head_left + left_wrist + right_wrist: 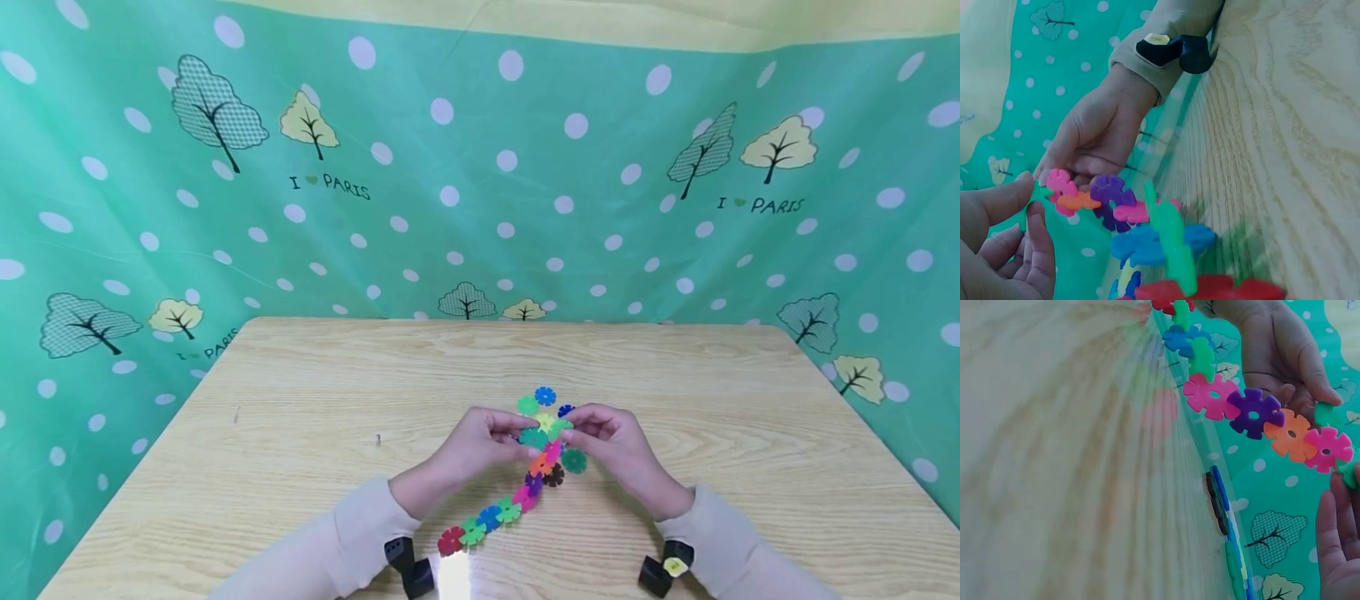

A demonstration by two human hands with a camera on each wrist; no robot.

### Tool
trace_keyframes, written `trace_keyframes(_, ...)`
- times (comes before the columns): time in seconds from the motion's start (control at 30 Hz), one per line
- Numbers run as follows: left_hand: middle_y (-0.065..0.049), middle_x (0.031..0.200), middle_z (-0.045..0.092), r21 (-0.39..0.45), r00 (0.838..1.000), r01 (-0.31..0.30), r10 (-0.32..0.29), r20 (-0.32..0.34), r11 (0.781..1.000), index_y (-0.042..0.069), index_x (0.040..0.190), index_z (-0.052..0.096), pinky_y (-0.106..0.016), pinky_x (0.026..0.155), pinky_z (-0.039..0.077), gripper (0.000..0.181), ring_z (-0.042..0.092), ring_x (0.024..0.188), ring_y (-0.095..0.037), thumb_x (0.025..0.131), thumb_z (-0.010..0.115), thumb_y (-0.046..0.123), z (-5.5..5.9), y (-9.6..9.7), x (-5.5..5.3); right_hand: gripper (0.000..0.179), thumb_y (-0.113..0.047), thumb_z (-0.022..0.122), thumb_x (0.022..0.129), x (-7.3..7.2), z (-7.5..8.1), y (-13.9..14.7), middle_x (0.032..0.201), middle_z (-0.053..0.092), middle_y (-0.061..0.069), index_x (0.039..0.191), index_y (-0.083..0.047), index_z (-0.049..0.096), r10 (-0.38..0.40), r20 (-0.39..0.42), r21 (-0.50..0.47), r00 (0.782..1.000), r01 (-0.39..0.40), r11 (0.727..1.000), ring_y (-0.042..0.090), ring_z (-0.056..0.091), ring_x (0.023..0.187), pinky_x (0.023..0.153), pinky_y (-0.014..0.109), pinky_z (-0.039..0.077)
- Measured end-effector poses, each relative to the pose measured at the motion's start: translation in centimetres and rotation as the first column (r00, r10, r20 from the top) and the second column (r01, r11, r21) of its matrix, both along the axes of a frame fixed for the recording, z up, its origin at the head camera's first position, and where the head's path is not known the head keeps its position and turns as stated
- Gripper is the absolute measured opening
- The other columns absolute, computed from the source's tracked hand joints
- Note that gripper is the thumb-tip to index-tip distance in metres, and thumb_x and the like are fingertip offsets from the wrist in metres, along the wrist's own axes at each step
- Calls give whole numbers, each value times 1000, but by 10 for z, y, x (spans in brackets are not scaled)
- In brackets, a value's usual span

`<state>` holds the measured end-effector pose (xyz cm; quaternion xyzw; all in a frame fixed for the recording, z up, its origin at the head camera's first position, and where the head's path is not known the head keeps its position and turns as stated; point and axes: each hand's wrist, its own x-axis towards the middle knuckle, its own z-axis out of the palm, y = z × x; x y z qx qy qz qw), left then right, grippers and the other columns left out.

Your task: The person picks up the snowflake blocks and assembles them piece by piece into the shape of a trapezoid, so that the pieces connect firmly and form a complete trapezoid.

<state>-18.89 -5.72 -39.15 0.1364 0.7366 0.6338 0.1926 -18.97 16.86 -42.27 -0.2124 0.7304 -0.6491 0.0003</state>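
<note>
Left hand [477, 437]: pinching a teal-green disc [534, 438] between thumb and fingers, beside the far end of the chain.
Right hand [618, 442]: thumb and fingers grasping a light green disc [560, 428], which forms the far end of the chain.
Gap: the two green discs overlap from the head view, yet the right wrist view shows them apart.
Chain [534, 485]: notched flower-shaped discs slotted together over the table [300, 392], its far end raised between the hands; from there run light green, pink, orange, purple, pink, green, blue, green, and red [451, 542] nearest the person.
Right of the chain: a brown disc [555, 476] just beside the orange one, then a dark green disc [573, 461].
Beyond the chain: blue [545, 396], pale green [528, 406], yellow [546, 421] and dark blue [566, 411] loose discs.
Either side of the chain's near end: black wrist devices [408, 567], below beige sleeves [371, 521].
Behind the chain: green dotted cloth [450, 167] printed with trees.
</note>
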Motion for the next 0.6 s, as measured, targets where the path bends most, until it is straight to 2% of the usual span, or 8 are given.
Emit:
trace_keyframes(0.2, -2, 80, 68, -3, 1000, -7, 7, 8, 1000, 5, 112, 68, -20, 59, 46, 34, 52, 59, -9, 79, 76, 14, 0, 1, 1, 18, -2, 66, 85, 3, 0, -2, 85, 69, -1, 98, 10, 61, -49, 12, 10, 999, 48, 999, 11, 65, 74, 70, 26, 55)
trace_keyframes(0.33, -2, 81, 67, 4, 1000, -22, 22, 15, 1000, 4, 110, 69, -21, 61, 50, 33, 56, 63, -9, 79, 76, 10, 1, 2, 2, 16, -1, 67, 84, 5, 0, -4, 85, 68, -2, 96, 8, 62, -62, 17, 9, 998, 62, 998, 12, 65, 75, 71, 25, 55)
trace_keyframes(0.47, -3, 83, 67, 19, 1000, -8, 7, 3, 1000, 2, 111, 68, -22, 64, 53, 32, 58, 65, -8, 80, 75, 9, 0, 3, 2, 14, -2, 67, 84, 6, -1, -6, 83, 68, -1, 93, 7, 62, -49, 19, 7, 999, 49, 999, 14, 65, 74, 70, 29, 56)
trace_keyframes(0.6, -3, 82, 66, 5, 1000, 14, -14, -28, 1000, 2, 111, 68, -18, 59, 50, 33, 55, 62, -8, 80, 75, 10, -1, 2, 2, 13, -5, 67, 85, 6, -1, -7, 81, 67, 4, 91, 5, 61, -26, 20, 6, 999, 26, 1000, 15, 64, 74, 69, 31, 56)
